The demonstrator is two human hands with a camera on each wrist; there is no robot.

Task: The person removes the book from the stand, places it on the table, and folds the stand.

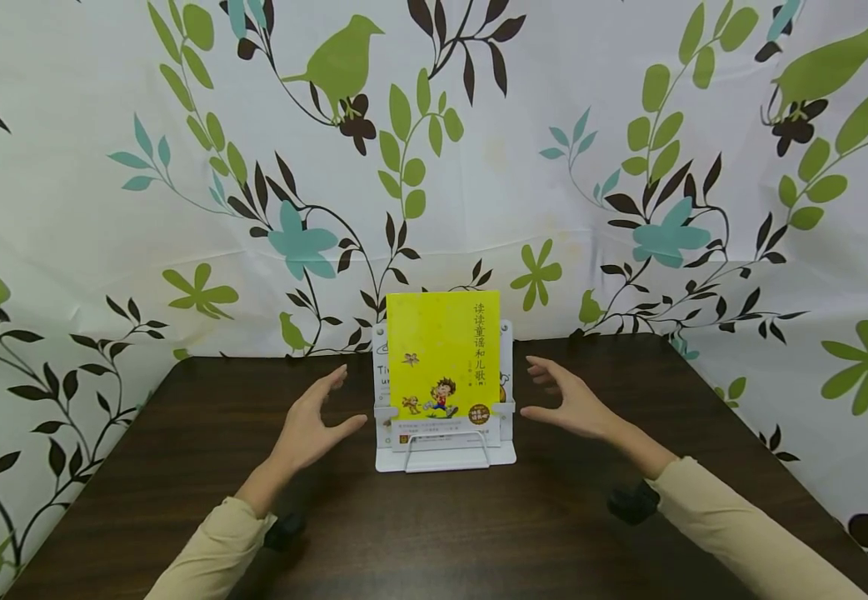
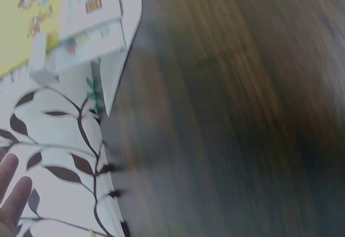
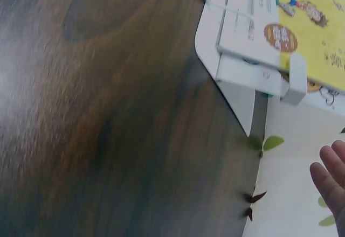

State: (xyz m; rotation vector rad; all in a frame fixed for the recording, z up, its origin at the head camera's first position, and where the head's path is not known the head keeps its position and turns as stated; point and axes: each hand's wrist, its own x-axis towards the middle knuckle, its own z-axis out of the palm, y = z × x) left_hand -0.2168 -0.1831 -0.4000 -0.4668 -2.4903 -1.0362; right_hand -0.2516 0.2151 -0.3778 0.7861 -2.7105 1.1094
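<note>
A yellow book (image 1: 434, 358) with Chinese characters and a cartoon child on its cover leans upright on a white book stand (image 1: 445, 460). Behind it, another book (image 1: 382, 367) shows only at its edges. My left hand (image 1: 310, 425) is held to the left of the stand, thumb apart from the relaxed fingers, touching nothing. On the other side, my right hand (image 1: 572, 400) hovers with loosely bent fingers, also apart from the stand. In the right wrist view, a side clip (image 3: 295, 79) of the stand sits at the yellow book's edge. Both wrist views show only some fingertips.
The stand rests on a dark wooden table (image 1: 434, 533), toward its far edge. Behind the table hangs a white cloth (image 1: 494, 183) printed with leaves, birds and flowers. Dark wrist devices (image 1: 632, 502) sit under both forearms.
</note>
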